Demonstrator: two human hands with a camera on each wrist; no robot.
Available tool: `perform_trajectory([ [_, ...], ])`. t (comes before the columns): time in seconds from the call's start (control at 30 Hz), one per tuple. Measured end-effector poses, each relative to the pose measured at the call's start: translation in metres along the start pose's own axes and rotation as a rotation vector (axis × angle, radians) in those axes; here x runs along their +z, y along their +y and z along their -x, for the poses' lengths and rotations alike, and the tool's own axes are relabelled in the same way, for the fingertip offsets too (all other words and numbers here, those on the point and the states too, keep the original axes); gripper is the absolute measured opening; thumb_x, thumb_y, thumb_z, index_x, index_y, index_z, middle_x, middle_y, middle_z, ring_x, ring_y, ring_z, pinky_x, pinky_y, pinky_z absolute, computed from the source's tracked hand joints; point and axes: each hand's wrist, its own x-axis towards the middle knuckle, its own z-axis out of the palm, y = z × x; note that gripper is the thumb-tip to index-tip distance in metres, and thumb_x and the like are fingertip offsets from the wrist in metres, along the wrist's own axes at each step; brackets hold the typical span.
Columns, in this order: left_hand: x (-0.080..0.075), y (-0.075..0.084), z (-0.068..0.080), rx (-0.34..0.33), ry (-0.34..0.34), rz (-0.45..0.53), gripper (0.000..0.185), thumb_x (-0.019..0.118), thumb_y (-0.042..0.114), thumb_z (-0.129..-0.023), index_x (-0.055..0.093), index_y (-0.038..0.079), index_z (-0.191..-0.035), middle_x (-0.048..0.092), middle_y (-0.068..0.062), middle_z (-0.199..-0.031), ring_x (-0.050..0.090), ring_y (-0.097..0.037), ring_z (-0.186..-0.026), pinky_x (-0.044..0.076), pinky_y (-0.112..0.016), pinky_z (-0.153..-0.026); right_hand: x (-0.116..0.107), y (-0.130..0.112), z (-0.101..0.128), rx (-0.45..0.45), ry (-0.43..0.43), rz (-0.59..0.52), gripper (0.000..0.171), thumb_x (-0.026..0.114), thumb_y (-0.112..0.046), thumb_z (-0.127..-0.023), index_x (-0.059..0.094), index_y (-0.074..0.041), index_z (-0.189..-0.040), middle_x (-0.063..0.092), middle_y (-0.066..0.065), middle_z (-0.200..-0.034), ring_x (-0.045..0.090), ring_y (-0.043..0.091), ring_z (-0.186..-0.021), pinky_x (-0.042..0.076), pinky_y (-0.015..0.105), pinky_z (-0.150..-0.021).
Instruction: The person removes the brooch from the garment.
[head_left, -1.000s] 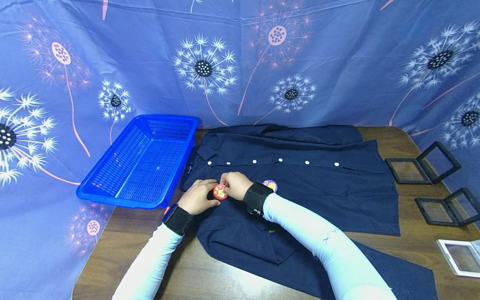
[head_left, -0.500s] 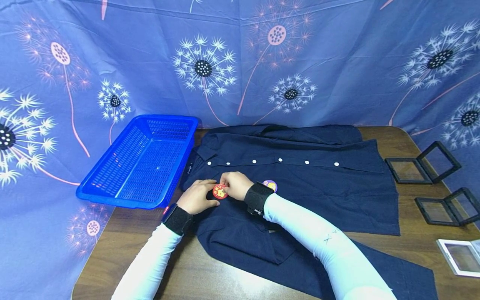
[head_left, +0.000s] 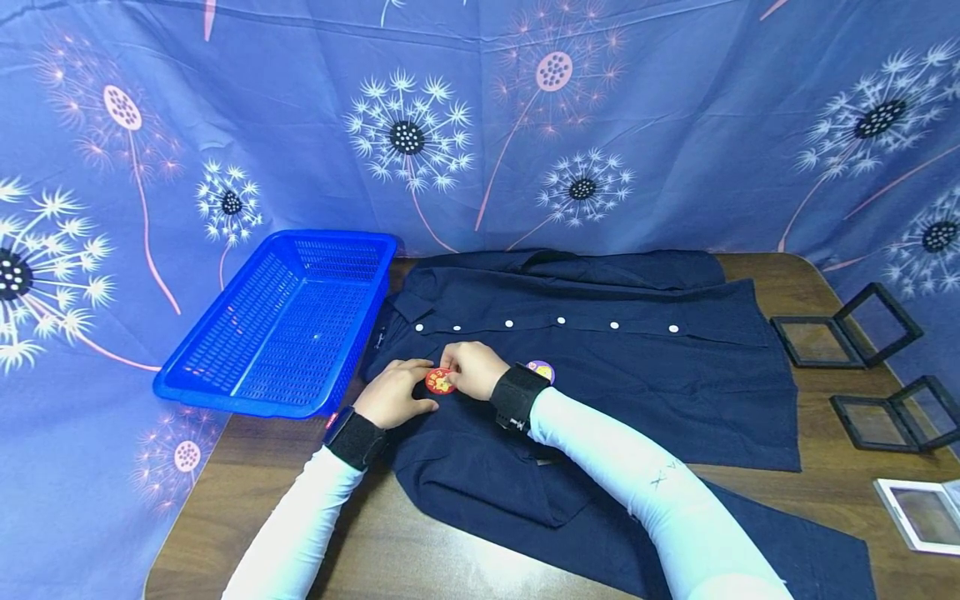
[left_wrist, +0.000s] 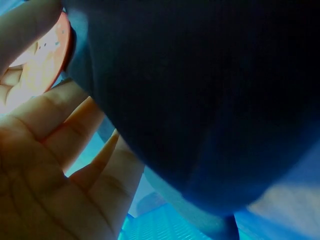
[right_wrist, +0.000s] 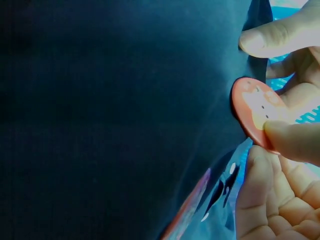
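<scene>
A navy shirt [head_left: 600, 367] with white buttons lies flat on the wooden table [head_left: 420, 558]. Against its left front my right hand [head_left: 459, 372] pinches a round red badge [head_left: 440, 381]; in the right wrist view the thumb [right_wrist: 295, 140] presses the red badge [right_wrist: 255, 110] at its rim. My left hand [head_left: 412, 387] grips the shirt cloth beside the badge, thumb on top. The left wrist view puts the fingers [left_wrist: 75, 145] under the dark shirt cloth [left_wrist: 200, 100], with the red badge [left_wrist: 45, 55] at the upper left. A second badge [head_left: 542, 368], purple and yellow, sits just right of my right wrist.
A blue plastic basket [head_left: 225, 367] stands at the table's left edge, next to the shirt collar. Two black open frame cases [head_left: 843, 329] [head_left: 888, 417] and a white one [head_left: 922, 517] lie along the right edge. A blue dandelion-print cloth [head_left: 480, 125] hangs behind.
</scene>
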Motion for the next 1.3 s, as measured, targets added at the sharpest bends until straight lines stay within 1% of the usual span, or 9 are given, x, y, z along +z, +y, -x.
perform_trajectory([
  [0.13, 0.0, 0.001, 0.0, 0.004, -0.003, -0.006, 0.052, 0.082, 0.034, -0.077, 0.069, 0.005, -0.118, 0.064, -0.011, -0.131, 0.059, -0.033, -0.119, 0.046, -0.044, -0.103, -0.003, -0.001, 0.001, -0.015, 0.004, -0.001, 0.008, 0.069, -0.002, -0.08, 0.066, -0.009, -0.083, 0.068, 0.0, -0.072, 0.055, 0.008, -0.065, 0.041, 0.021, -0.06],
  [0.33, -0.001, 0.001, -0.001, -0.023, -0.023, -0.002, 0.051, 0.08, 0.034, -0.079, 0.069, 0.006, -0.119, 0.063, -0.01, -0.132, 0.058, -0.033, -0.12, 0.046, -0.044, -0.104, -0.006, -0.003, 0.001, -0.001, -0.01, 0.002, 0.008, 0.068, -0.003, -0.081, 0.067, -0.009, -0.084, 0.068, 0.0, -0.073, 0.055, 0.009, -0.066, 0.042, 0.021, -0.061],
  [0.47, -0.001, 0.002, 0.0, -0.003, -0.008, -0.015, 0.051, 0.08, 0.033, -0.079, 0.068, 0.004, -0.12, 0.064, -0.01, -0.13, 0.059, -0.032, -0.118, 0.046, -0.043, -0.103, -0.006, -0.003, 0.002, -0.007, -0.016, 0.036, 0.006, 0.07, -0.006, -0.082, 0.066, -0.01, -0.084, 0.067, -0.001, -0.074, 0.056, 0.01, -0.067, 0.043, 0.023, -0.061],
  [0.6, -0.002, 0.003, 0.001, 0.009, -0.005, -0.019, 0.051, 0.08, 0.032, -0.079, 0.068, 0.003, -0.119, 0.065, -0.011, -0.129, 0.06, -0.032, -0.118, 0.045, -0.043, -0.104, -0.005, -0.005, 0.002, -0.016, -0.024, 0.091, 0.005, 0.07, -0.009, -0.083, 0.066, -0.012, -0.084, 0.064, -0.002, -0.074, 0.055, 0.011, -0.067, 0.042, 0.024, -0.061],
  [0.7, -0.002, 0.003, 0.001, 0.016, -0.001, -0.016, 0.05, 0.08, 0.031, -0.079, 0.068, 0.003, -0.118, 0.065, -0.012, -0.128, 0.06, -0.032, -0.118, 0.045, -0.043, -0.104, -0.005, -0.007, 0.004, -0.04, -0.013, 0.12, 0.005, 0.07, -0.009, -0.083, 0.065, -0.011, -0.083, 0.061, -0.001, -0.075, 0.054, 0.013, -0.068, 0.042, 0.026, -0.062],
  [0.93, -0.002, 0.004, 0.002, 0.034, 0.023, -0.006, 0.05, 0.081, 0.029, -0.077, 0.068, 0.003, -0.118, 0.066, -0.012, -0.127, 0.06, -0.033, -0.118, 0.045, -0.044, -0.103, -0.004, -0.013, 0.008, -0.113, 0.025, 0.243, 0.009, 0.071, -0.011, -0.083, 0.063, -0.012, -0.081, 0.064, 0.001, -0.081, 0.059, 0.016, -0.073, 0.049, 0.032, -0.07],
  [1.17, -0.002, 0.004, 0.003, 0.031, 0.026, 0.0, 0.05, 0.081, 0.028, -0.077, 0.068, 0.003, -0.119, 0.066, -0.012, -0.127, 0.06, -0.033, -0.117, 0.045, -0.044, -0.103, 0.0, -0.016, 0.01, -0.137, 0.048, 0.341, 0.011, 0.072, -0.014, -0.083, 0.061, -0.013, -0.081, 0.064, 0.001, -0.081, 0.063, 0.017, -0.075, 0.052, 0.035, -0.069],
  [1.3, -0.003, 0.005, 0.003, 0.037, 0.032, 0.002, 0.05, 0.081, 0.027, -0.077, 0.068, 0.003, -0.119, 0.066, -0.012, -0.126, 0.06, -0.032, -0.117, 0.045, -0.044, -0.103, 0.001, -0.019, 0.011, -0.155, 0.066, 0.379, 0.013, 0.073, -0.013, -0.081, 0.06, -0.013, -0.08, 0.063, 0.001, -0.081, 0.064, 0.018, -0.076, 0.052, 0.035, -0.068],
])
